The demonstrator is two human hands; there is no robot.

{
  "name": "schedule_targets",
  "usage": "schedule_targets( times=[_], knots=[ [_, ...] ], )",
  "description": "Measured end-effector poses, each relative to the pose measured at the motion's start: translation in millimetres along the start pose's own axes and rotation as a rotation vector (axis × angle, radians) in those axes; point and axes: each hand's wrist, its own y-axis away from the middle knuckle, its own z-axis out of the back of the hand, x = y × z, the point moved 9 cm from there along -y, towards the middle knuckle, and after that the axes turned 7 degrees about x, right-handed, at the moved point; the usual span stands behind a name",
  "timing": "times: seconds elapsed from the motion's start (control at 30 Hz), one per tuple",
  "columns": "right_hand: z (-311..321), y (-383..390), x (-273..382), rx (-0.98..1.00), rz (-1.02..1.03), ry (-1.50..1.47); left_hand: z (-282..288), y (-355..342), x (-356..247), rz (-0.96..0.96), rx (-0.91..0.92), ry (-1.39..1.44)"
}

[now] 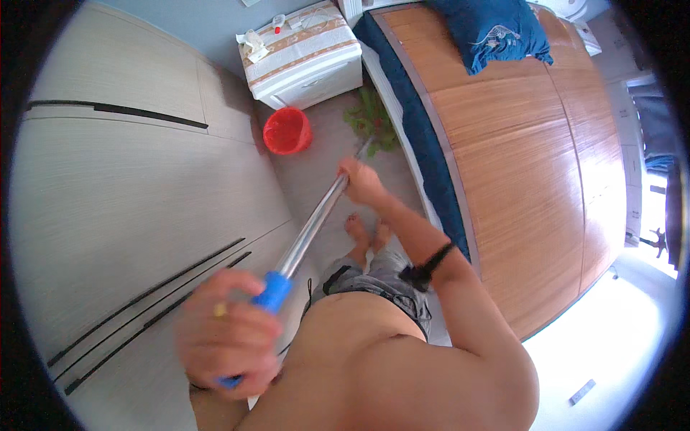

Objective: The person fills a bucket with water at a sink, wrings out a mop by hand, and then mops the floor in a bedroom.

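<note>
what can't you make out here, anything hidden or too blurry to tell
- Head view: the left hand is motion-blurred, so its finger placement on the blue grip is unclear.
- The pole's lower end passes behind the right hand; the green mop head by the bed is too small to identify surely.
- Items on the nightstand are too small.

Bright daylight, strong fisheye bending.
Glare at lower right; left hand (226,334) blurred; black corners at rim.
</note>
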Motion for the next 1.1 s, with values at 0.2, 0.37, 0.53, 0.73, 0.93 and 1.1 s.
schedule_targets(
  times=[0.2,0.37,0.53,0.73,0.93,1.1],
  knots=[
    [-21.0,133.1,6.1,0.239,-0.203,-0.004,28.8,-40.6,31.6,-0.113,0.138,0.504],
    [-43.7,177.1,-33.7,0.225,-0.378,0.017,-13.9,-24.8,105.7,0.328,-0.132,0.925],
    [-39.6,127.2,0.9,0.145,-0.290,-0.011,35.5,-38.7,66.2,0.068,-0.139,0.862],
    [-51.7,11.8,88.3,0.236,-0.062,0.048,77.8,-16.1,-17.3,-0.115,0.050,0.442],
    [-49.0,-95.7,74.5,0.165,0.129,-0.054,56.4,3.2,18.0,0.028,-0.361,0.079],
    [-40.9,-105.5,50.7,-0.083,0.260,-0.257,11.6,-13.6,23.0,0.035,-0.187,-0.005]
  ],
)
